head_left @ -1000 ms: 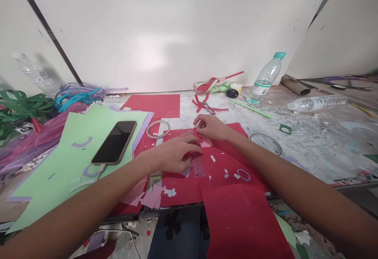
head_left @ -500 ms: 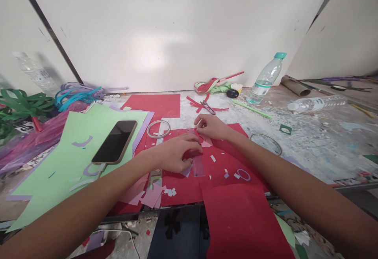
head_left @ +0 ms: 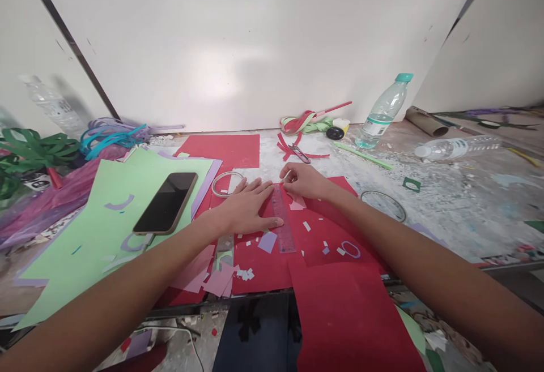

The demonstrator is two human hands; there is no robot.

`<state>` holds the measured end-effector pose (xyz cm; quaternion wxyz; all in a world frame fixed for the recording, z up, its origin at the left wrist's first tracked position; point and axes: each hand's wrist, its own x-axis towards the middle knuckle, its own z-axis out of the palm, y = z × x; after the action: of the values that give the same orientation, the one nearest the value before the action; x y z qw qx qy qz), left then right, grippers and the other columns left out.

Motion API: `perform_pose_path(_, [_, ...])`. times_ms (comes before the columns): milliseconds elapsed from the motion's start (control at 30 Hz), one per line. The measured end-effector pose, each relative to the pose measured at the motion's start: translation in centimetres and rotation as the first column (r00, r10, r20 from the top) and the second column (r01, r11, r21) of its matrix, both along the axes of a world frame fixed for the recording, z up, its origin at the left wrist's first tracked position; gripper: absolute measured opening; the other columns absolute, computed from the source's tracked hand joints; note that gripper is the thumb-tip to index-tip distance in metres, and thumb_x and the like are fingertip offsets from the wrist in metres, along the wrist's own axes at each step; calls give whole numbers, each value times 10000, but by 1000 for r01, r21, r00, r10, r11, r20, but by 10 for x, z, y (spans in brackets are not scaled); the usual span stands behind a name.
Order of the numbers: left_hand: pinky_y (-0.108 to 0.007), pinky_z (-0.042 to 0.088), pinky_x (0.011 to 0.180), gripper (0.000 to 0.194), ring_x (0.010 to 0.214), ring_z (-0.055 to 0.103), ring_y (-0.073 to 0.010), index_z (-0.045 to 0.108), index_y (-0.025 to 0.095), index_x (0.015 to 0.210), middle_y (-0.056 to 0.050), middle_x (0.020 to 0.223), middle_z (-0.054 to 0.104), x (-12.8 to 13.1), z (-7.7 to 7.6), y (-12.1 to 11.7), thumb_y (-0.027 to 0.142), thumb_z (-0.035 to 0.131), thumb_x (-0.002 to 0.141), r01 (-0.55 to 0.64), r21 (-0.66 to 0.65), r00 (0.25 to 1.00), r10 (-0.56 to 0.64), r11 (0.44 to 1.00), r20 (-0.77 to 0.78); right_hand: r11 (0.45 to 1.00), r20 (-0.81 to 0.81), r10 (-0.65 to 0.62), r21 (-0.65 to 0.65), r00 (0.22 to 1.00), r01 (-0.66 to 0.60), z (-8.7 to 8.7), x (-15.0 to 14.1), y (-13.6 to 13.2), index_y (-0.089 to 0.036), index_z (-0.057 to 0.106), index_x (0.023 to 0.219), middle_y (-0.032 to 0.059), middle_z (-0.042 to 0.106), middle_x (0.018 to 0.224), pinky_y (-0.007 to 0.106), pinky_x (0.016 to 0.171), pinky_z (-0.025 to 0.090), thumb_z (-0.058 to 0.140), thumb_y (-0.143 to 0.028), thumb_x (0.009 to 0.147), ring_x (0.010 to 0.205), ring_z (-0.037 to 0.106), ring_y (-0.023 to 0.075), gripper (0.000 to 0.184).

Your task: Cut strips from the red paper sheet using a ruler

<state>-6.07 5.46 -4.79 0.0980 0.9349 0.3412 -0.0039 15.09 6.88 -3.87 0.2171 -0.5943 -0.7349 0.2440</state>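
My left hand [head_left: 246, 209] lies flat on a red paper sheet [head_left: 263, 264], fingers stretched out, its thumb against the left edge of a clear ruler [head_left: 283, 222] that lies lengthwise on the sheet. My right hand [head_left: 306, 180] is at the ruler's far end, fingers curled in a pinch on something I cannot make out, perhaps a thin pencil. A small pink scrap [head_left: 296, 205] lies just under that hand. A lilac scrap [head_left: 267, 242] and several tiny white bits are scattered on the red sheet.
A phone [head_left: 165, 203] rests on green paper [head_left: 97, 230] at left, with a tape ring [head_left: 227, 183] beside it. Small scissors [head_left: 301, 154], red strips, a standing bottle [head_left: 381, 111] and a lying bottle [head_left: 457, 148] are behind. Another ring [head_left: 382, 205] lies at right.
My left hand went from curled over the ruler's near part to flat and spread beside it, uncovering the ruler. My right hand stayed at the ruler's far end.
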Motion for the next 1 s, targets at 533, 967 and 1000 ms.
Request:
perform_pose_path(533, [-509,-27,1150,944,1455,43,-306,63,103,1529,-148,1576,99,6,1,-20,762,218,872,51,26,998,-50,998,-36,1000,-24,0,5,1000,1,-1,0,0,-175,567,884,26,667,760,228,585,413,563,-77,690,653,601,140,218])
perform_pose_path(967, [-504,-34,1153,1013,1457,24,-303,36,99,1529,-144,1577,82,6,-1,-18,813,212,832,48,1,999,-48,999,-25,1000,-23,0,-9,1000,0,2,-1,-1,-173,566,885,17,665,725,230,580,410,552,-72,691,622,594,134,220])
perform_pose_path(1000, [-504,-32,1153,1012,1457,22,-304,35,103,1530,-142,1578,79,6,-1,-18,814,213,832,49,-1,998,-49,999,-26,1000,-25,2,-12,1000,-3,2,-1,-1,-173,565,885,16,664,722,229,577,409,552,-72,692,618,592,133,219])
